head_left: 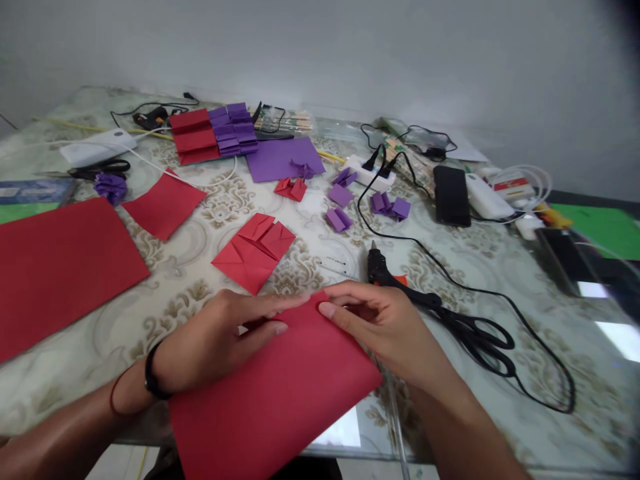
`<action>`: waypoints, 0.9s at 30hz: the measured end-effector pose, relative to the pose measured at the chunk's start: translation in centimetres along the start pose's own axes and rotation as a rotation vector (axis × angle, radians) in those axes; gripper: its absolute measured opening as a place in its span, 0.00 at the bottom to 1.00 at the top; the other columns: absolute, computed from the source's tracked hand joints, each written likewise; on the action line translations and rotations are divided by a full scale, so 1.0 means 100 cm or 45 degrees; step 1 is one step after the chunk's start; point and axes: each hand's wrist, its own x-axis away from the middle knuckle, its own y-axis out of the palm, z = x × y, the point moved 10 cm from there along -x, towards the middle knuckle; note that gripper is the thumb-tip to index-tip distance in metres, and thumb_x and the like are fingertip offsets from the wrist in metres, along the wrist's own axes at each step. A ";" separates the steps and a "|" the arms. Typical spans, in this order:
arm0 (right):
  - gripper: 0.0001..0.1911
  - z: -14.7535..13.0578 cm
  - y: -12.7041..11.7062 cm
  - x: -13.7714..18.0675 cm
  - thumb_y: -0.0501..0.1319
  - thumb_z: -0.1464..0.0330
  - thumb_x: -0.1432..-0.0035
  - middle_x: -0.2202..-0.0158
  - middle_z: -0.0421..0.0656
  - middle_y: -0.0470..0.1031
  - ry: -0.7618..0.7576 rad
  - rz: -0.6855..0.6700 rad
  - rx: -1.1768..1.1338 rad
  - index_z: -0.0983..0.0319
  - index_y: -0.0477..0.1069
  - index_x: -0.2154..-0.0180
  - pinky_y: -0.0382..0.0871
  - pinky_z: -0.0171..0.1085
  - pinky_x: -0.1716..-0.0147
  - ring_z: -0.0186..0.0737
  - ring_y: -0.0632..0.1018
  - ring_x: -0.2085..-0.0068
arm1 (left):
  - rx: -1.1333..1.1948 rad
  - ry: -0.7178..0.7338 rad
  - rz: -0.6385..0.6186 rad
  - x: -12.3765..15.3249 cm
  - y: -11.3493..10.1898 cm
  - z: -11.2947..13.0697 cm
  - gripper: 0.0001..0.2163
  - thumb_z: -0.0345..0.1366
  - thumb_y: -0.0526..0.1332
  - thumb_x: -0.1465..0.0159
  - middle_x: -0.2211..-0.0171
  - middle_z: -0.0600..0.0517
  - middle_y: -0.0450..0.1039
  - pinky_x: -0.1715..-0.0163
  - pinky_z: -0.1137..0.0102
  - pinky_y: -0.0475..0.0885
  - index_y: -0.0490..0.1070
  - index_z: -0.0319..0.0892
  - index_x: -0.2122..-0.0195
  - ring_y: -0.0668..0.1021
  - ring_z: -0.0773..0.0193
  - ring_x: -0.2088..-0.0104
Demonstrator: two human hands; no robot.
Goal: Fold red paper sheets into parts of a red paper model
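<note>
A folded red paper sheet [273,393] lies at the near table edge, hanging a little over it. My left hand [220,337] rests on its upper left part, fingers stretched toward the far corner. My right hand [383,320] pinches that far corner between thumb and fingers. Both hands meet at the sheet's top corner. A red folded origami piece [254,252] lies just beyond them.
A black glue gun [380,270] with its cable and black scissors [475,333] lie to the right. A big red sheet [55,267] is at the left, a smaller red square [164,203] behind it. Purple folded pieces [340,217], a purple sheet [283,159], a phone [451,195] and a power strip [370,173] fill the back.
</note>
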 end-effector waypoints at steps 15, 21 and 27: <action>0.09 -0.007 0.004 0.000 0.69 0.62 0.35 0.66 0.39 0.86 -0.043 -0.011 -0.073 0.54 0.84 0.55 0.72 0.30 0.70 0.34 0.81 0.68 | 0.035 0.042 -0.005 0.000 0.001 0.003 0.21 0.33 0.59 0.26 0.48 0.52 0.84 0.62 0.73 0.76 0.71 0.53 0.34 0.85 0.64 0.63; 0.09 -0.007 0.005 -0.001 0.69 0.62 0.35 0.67 0.40 0.86 -0.053 -0.029 -0.080 0.54 0.84 0.55 0.71 0.31 0.71 0.34 0.81 0.69 | 0.024 0.056 -0.016 0.000 0.002 0.003 0.24 0.30 0.59 0.27 0.50 0.55 0.85 0.63 0.74 0.76 0.67 0.56 0.32 0.84 0.67 0.67; 0.12 -0.011 0.006 -0.001 0.68 0.61 0.34 0.70 0.39 0.83 -0.083 -0.051 -0.055 0.57 0.82 0.52 0.68 0.32 0.72 0.34 0.77 0.71 | 0.029 0.069 -0.006 0.000 0.001 0.004 0.24 0.30 0.59 0.27 0.48 0.56 0.84 0.62 0.75 0.76 0.67 0.58 0.32 0.85 0.68 0.65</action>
